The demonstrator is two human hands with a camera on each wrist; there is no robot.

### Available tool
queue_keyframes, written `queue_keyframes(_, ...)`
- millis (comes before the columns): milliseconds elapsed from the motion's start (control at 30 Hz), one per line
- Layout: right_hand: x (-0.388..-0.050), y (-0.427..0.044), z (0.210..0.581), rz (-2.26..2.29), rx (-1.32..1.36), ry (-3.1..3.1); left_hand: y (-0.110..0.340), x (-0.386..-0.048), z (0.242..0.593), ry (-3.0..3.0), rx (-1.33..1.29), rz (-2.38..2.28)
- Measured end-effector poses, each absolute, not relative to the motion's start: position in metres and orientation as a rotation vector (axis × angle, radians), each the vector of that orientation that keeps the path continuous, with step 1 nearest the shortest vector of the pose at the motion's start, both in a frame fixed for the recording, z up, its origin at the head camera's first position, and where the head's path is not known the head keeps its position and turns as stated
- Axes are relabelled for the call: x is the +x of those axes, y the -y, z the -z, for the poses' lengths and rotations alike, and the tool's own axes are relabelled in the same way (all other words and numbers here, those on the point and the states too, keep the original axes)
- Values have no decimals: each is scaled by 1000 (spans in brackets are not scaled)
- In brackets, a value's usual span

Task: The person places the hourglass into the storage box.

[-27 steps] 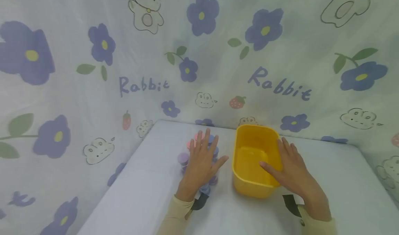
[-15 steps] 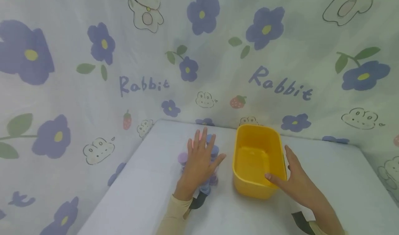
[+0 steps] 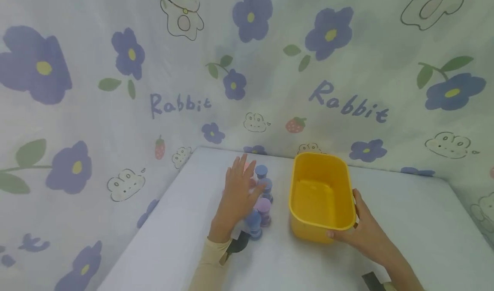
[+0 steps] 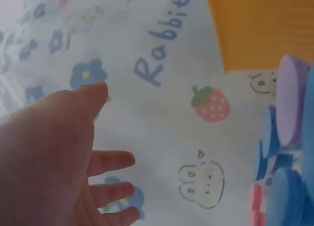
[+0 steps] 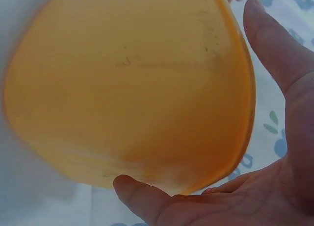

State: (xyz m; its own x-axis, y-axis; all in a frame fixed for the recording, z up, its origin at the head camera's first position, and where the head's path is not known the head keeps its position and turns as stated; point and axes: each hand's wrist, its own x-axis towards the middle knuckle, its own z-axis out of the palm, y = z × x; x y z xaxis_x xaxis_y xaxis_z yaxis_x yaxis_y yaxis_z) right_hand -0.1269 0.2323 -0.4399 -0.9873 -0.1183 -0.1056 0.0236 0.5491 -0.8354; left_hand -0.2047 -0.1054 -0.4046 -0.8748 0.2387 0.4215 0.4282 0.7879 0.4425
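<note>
My left hand [image 3: 236,192] is held over a cluster of small round tubs with blue, pink and purple lids, its fingers extended and spread. A purple-lidded tub [image 3: 263,206] and a blue-lidded tub [image 3: 253,218] show beside its wrist; the hand hides others. In the left wrist view, blue lids [image 4: 287,196] and a purple lid [image 4: 290,101] stand at the right edge. My right hand [image 3: 368,231] spans the near right corner of a yellow plastic bin [image 3: 322,235], fingers along its right side and thumb at the front. The right wrist view shows that thumb [image 5: 274,44] just off the rim.
Both hands are over a white table [image 3: 162,248]. A patterned curtain [image 3: 270,68] with flowers and rabbits hangs behind and to the left. The bin's open top faces up, with its yellow floor [image 3: 314,196] visible. Dark wrist straps [image 3: 238,243] show below the hands.
My left hand has shifted slightly left, uncovering more lids. The right hand has drawn back from over the bin's right rim to its near right corner, with the thumb lowered to the front wall.
</note>
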Motion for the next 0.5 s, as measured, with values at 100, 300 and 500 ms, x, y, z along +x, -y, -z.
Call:
queue_keyframes(100, -127, -230, 444, 1490, -157, -2667, 115, -207, 403, 2563, -474, 886)
queue_keyframes(300, -126, -227, 448, 1589, -223, -2668, 140, -211, 401, 2487, -415, 1066)
queue_keyframes(500, -128, -225, 451, 1591, -261, -2683, 160, -214, 401, 2476, -342, 1151)
